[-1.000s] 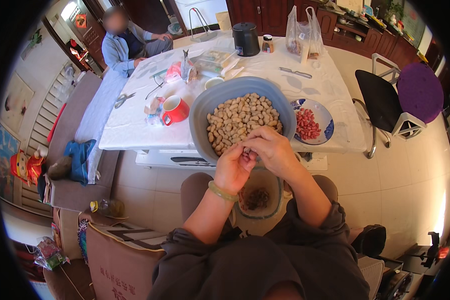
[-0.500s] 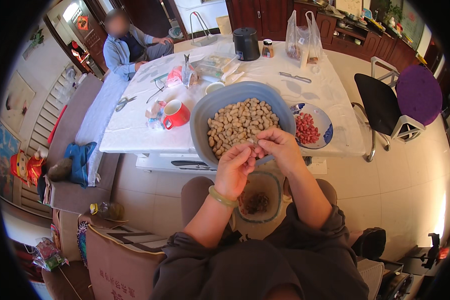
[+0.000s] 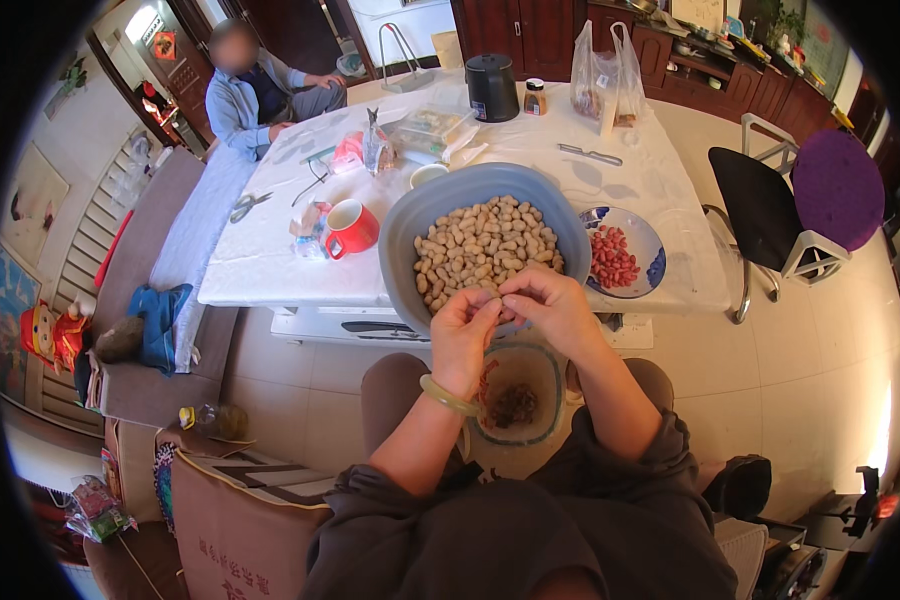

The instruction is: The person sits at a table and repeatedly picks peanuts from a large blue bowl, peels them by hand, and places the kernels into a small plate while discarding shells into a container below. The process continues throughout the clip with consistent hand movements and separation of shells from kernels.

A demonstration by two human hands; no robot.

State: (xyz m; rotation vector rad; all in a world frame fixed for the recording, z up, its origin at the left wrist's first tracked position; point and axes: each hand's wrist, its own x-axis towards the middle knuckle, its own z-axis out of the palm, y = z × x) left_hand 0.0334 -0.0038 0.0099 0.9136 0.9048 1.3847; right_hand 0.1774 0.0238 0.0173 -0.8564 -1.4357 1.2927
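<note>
Head view: left hand (image 3: 460,338) and right hand (image 3: 556,308) now closer together over basin (image 3: 404,245), bench's (image 3: 255,262) near edge; both grips closed, apparently on one peanut (image 3: 499,299), likely working it jointly.

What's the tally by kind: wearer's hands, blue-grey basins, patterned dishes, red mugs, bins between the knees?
Hands: 2 (left hand, right hand)
Blue-grey basin: 1
Patterned dish: 1
Red mug: 1
Bin: 1
Total: 6
</note>
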